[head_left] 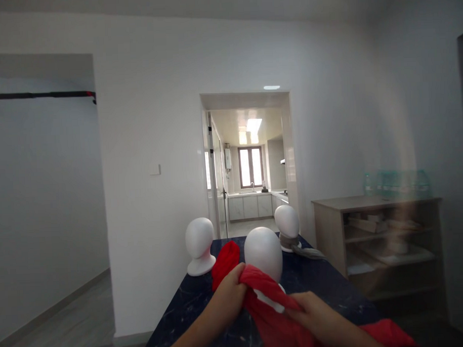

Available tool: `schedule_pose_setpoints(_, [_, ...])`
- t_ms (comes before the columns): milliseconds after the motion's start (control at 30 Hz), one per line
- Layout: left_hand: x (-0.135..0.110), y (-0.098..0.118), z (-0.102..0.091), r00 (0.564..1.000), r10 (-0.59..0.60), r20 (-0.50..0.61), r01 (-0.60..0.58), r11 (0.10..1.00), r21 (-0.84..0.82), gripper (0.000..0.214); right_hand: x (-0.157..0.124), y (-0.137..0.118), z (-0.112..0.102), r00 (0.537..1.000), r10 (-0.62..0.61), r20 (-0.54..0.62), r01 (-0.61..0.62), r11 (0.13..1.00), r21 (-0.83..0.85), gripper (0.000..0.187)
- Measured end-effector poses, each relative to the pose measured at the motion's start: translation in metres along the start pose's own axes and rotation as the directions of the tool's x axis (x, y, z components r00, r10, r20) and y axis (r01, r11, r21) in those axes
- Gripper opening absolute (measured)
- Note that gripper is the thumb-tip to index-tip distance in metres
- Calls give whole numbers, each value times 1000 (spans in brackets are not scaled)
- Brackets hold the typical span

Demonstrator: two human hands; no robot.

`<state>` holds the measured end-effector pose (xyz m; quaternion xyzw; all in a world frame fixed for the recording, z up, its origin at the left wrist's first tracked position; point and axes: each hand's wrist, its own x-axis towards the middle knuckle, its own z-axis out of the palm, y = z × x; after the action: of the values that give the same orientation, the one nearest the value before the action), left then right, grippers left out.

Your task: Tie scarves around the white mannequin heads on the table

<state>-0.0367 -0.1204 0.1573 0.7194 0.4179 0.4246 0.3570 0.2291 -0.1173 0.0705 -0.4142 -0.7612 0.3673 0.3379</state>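
Note:
A red scarf (260,276) is stretched between my two hands in front of the white foam mannequin head (262,251) in the middle. My left hand (235,287) is closed round the cloth just left of the head's lower part. Lower and to the right, my right hand (306,307) grips another stretch of it. Part of the white base shows through a gap in the fabric. Brighter red cloth (226,259) bulges out beyond my left hand, and more red fabric (389,332) lies by my right forearm. Whether the scarf passes behind the neck is hidden.
All three heads stand on a dark blue marbled table (175,314). One bare white head (199,240) is at the left; another head (287,221), back right, wears a grey scarf (290,244). A wooden shelf unit (328,231) with bottles (402,183) on top stands right.

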Motion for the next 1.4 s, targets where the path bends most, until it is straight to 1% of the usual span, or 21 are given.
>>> schedule_pose_setpoints(67, [1,12,-2,998,-43,48,43,999,11,17,-5,3,-23,999,7,-48,-12,996,-89,12])
schedule_pose_setpoints(133, [2,26,-4,996,-38,83,36,999,24,16,-9,5,-51,997,27,-73,-39,983,-177,7])
schedule_pose_setpoints(167, [3,34,-5,997,-15,79,11,999,44,15,-11,6,-65,996,59,-74,-72,980,-185,8])
schedule_pose_setpoints(267, [9,52,-12,994,98,54,-105,982,155,10,-19,6,-111,978,187,-87,-196,975,-107,13])
schedule_pose_setpoints(333, [16,63,-17,983,179,42,-184,951,250,10,-24,5,-139,963,215,-163,-229,971,-69,15])
schedule_pose_setpoints(433, [26,79,-22,956,289,60,-288,869,402,10,-30,7,-175,934,198,-298,-237,966,-101,13])
schedule_pose_setpoints(567, [36,96,-25,915,361,178,-394,710,584,15,-38,17,-212,929,36,-368,-180,914,-365,9])
schedule_pose_setpoints(633, [39,98,-27,899,373,229,-426,620,660,23,-47,25,-227,928,-8,-373,-165,888,-429,6])
schedule_pose_setpoints(767, [43,89,-33,885,377,272,-442,500,744,38,-72,50,-240,918,21,-396,-217,862,-458,7])
schedule_pose_setpoints(833, [42,85,-35,883,378,279,-443,470,764,38,-85,67,-237,917,50,-395,-242,858,-453,8])
schedule_pose_setpoints(900, [40,85,-35,888,361,287,-441,485,755,35,-94,85,-229,921,105,-376,-272,863,-425,11])
schedule_pose_setpoints(1000, [37,89,-32,900,329,285,-431,582,689,29,-98,105,-210,924,212,-317,-327,869,-371,14])
schedule_pose_setpoints(1033, [37,92,-31,910,313,270,-412,622,666,26,-97,107,-203,925,247,-290,-345,867,-360,12])
schedule_pose_setpoints(1067, [38,94,-30,924,291,249,-382,664,643,23,-95,104,-195,924,288,-252,-365,862,-352,15])
schedule_pose_setpoints(1133, [40,98,-26,953,228,200,-302,754,584,20,-88,86,-177,923,355,-147,-384,858,-341,51])
schedule_pose_setpoints(1167, [41,100,-23,965,187,181,-256,804,537,20,-83,70,-166,928,362,-88,-370,867,-335,70])
schedule_pose_setpoints(1200, [42,101,-19,974,147,173,-213,854,474,20,-78,50,-153,942,334,-34,-327,889,-320,82])
schedule_pose_setpoints(1233, [43,102,-15,979,116,170,-175,902,394,21,-72,29,-137,967,255,-4,-245,926,-289,83])
schedule_pose_setpoints(1300, [43,104,-2,984,78,158,-105,979,174,20,-59,-14,-101,997,76,1,-74,977,-198,71])
schedule_pose_setpoints(1333, [43,104,6,987,66,149,-73,996,47,18,-52,-33,-80,1000,-1,-6,1,994,-110,71])
schedule_pose_setpoints(1400, [42,105,22,992,48,117,-23,979,-202,19,-34,-60,-35,994,-109,7,107,985,134,67])
